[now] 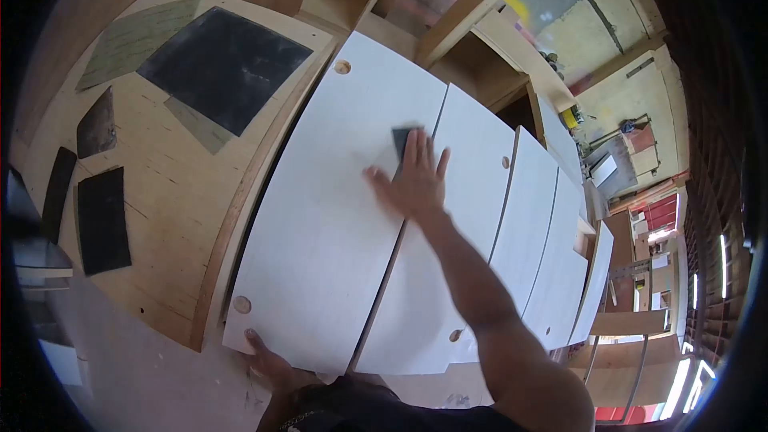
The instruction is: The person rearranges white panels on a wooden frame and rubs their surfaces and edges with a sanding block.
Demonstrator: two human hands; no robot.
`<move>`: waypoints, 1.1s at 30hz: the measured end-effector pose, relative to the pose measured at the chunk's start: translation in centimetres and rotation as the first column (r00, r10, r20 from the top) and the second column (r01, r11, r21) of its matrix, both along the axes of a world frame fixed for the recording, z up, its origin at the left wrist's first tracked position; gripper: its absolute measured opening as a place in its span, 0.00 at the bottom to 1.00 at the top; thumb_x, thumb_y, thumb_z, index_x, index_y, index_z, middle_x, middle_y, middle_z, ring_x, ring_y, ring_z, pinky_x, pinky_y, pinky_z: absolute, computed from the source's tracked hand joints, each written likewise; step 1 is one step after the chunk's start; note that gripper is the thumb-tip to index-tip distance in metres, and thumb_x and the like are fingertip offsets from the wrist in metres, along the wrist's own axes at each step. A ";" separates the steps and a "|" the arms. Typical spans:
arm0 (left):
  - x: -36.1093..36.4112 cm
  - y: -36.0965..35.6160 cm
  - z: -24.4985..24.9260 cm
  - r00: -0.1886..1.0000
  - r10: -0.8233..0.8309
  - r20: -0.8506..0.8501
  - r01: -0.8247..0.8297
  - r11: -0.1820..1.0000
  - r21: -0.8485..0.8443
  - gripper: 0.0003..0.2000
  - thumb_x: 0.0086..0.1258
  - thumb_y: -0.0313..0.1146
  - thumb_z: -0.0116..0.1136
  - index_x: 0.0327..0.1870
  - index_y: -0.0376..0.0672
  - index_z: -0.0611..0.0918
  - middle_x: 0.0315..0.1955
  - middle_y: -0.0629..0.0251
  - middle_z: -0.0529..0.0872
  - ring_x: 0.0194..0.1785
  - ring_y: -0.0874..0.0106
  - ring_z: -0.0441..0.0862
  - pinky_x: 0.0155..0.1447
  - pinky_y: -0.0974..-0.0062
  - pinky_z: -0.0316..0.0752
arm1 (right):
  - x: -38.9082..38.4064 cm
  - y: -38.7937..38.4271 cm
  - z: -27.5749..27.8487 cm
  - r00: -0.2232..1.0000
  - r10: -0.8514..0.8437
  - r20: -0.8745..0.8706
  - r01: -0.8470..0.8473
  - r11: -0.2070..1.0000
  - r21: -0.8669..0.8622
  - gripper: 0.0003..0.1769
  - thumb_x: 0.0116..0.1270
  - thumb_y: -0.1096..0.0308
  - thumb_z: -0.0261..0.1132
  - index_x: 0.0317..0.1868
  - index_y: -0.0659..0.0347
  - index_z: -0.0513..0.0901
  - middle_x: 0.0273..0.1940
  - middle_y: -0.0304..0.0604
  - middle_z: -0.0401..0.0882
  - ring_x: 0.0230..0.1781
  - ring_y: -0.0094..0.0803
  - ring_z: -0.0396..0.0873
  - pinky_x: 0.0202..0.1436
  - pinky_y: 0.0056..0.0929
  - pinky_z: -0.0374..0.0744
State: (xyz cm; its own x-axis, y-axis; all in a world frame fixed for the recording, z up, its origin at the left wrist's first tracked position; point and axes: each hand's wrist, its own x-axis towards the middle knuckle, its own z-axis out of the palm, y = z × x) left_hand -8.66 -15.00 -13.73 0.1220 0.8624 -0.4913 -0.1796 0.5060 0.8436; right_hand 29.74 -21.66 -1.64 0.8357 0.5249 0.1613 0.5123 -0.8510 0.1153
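Note:
My right hand (pixel 420 176) lies flat, fingers spread, over a small dark piece of sandpaper (pixel 404 142). It presses the piece against a white-coated wooden panel (pixel 320 192), close to the gap beside a second white panel (pixel 472 124). The thumb side is smeared by motion. At the near left corner of the first panel, my left hand (pixel 270 364) grips the edge, thumb on top and the other fingers hidden. Round cup holes (pixel 242 304) mark the panel's left side.
More white panels (pixel 524 208) lie side by side to the right. On the left, a plywood board (pixel 168 216) carries a large black sheet (pixel 228 68) and several smaller sandpaper pieces (pixel 104 220). Open wooden cabinet frames (pixel 480 72) stand beyond the panels.

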 end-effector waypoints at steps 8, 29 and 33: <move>-0.5 0.2 -1.2 0.998 -0.045 -0.037 0.045 0.999 0.000 0.42 0.85 0.51 0.58 0.87 0.37 0.50 0.81 0.41 0.62 0.77 0.51 0.72 0.78 0.52 0.72 | 0.3 0.5 0.5 0.998 -0.052 -0.025 0.052 0.998 0.020 0.65 0.71 0.20 0.52 0.86 0.69 0.50 0.88 0.57 0.51 0.90 0.48 0.47 0.87 0.72 0.35; 0.1 -0.2 -0.7 0.998 0.058 0.030 -0.060 0.995 0.077 0.42 0.86 0.53 0.54 0.86 0.33 0.51 0.81 0.44 0.63 0.78 0.55 0.70 0.80 0.60 0.68 | -21.4 -0.3 -4.6 0.556 0.673 -0.489 -0.731 0.675 0.099 0.56 0.72 0.23 0.55 0.86 0.57 0.59 0.87 0.49 0.52 0.90 0.44 0.46 0.88 0.66 0.40; 0.3 0.1 -0.9 0.990 0.139 0.001 -0.138 0.988 -0.065 0.38 0.88 0.51 0.51 0.86 0.34 0.55 0.83 0.44 0.61 0.81 0.53 0.67 0.82 0.60 0.65 | -18.3 -1.9 -5.1 0.444 0.762 -0.471 -0.844 0.532 0.064 0.53 0.76 0.25 0.51 0.88 0.52 0.54 0.88 0.46 0.54 0.91 0.41 0.46 0.88 0.67 0.43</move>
State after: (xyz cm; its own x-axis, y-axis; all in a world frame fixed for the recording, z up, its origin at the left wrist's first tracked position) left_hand -8.37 -14.90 -14.58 0.0063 0.8374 -0.5466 -0.2562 0.5298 0.8085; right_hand 11.42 -23.60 -6.71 -0.0236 0.9756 -0.2182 0.9807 -0.0198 -0.1944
